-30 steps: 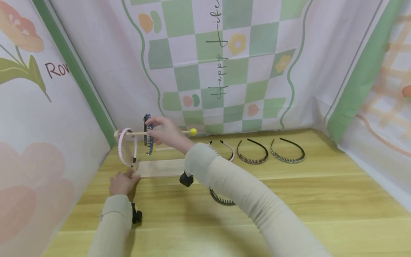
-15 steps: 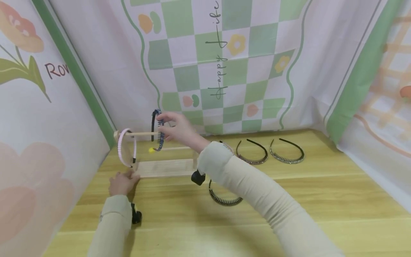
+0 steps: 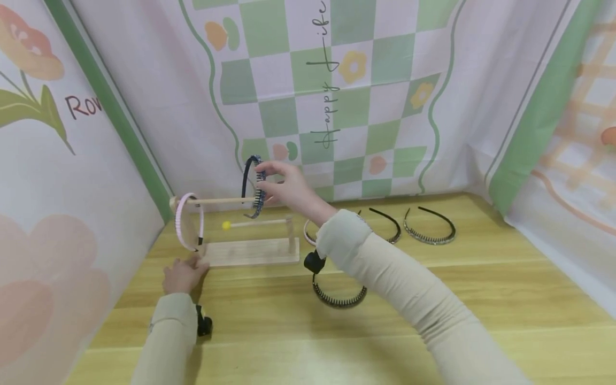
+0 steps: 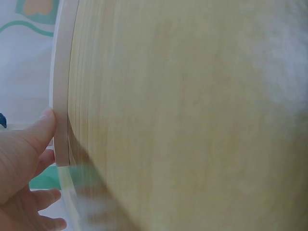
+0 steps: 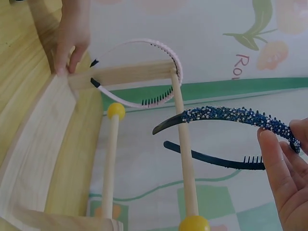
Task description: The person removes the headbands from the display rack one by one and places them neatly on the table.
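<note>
A blue beaded headband (image 3: 260, 184) is pinched by its top curve between my right hand's (image 3: 293, 187) thumb and fingers. In the right wrist view its two legs stand on either side of the upper rod (image 5: 186, 168), near the yellow ball (image 5: 194, 224) at the rod's tip. That rod belongs to a wooden headband stand (image 3: 250, 252). My left hand (image 3: 182, 275) grips the left end of the stand's base; the left wrist view has the thumb against the wooden edge (image 4: 61, 96). A pink headband (image 3: 179, 222) hangs on the upper rod by the left upright.
The stand's lower rod (image 3: 260, 222) ends in another yellow ball (image 3: 226, 225). Behind my right forearm lie a partly hidden pink headband (image 3: 309, 235) and a dark one (image 3: 392, 224). A glittery headband (image 3: 430, 239) lies farther right, a black toothed one (image 3: 339, 302) nearer.
My right hand has moved right and slightly up, carrying the blue beaded headband along the upper rod toward its tip. The left hand has stayed on the stand's base.
</note>
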The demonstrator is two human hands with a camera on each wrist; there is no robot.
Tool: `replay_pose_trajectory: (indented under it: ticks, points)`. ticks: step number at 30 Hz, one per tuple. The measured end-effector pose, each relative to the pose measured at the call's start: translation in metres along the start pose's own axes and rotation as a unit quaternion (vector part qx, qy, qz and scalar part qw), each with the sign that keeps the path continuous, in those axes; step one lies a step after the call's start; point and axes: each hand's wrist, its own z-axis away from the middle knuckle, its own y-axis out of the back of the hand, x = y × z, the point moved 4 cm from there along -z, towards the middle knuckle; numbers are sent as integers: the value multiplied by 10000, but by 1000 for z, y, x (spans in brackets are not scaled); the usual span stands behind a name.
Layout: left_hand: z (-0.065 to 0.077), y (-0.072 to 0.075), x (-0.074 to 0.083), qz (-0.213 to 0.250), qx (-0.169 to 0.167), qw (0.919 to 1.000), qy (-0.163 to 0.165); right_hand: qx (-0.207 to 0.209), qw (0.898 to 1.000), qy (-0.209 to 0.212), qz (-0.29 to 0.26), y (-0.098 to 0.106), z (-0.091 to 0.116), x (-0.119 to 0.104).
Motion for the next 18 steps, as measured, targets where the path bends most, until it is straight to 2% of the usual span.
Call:
replay_pose_trajectory:
  ticks: [8, 13, 18]
  points:
    - [2, 1, 2, -119, 26, 9999, -119, 170, 9998, -33, -39, 22, 7, 5]
    - [4, 2, 3, -98, 59, 9999, -73, 309, 9995, 36, 92, 36, 12, 7]
    - [4, 2, 4, -87, 24, 10000, -35, 397, 9992, 63, -2, 48, 19, 9]
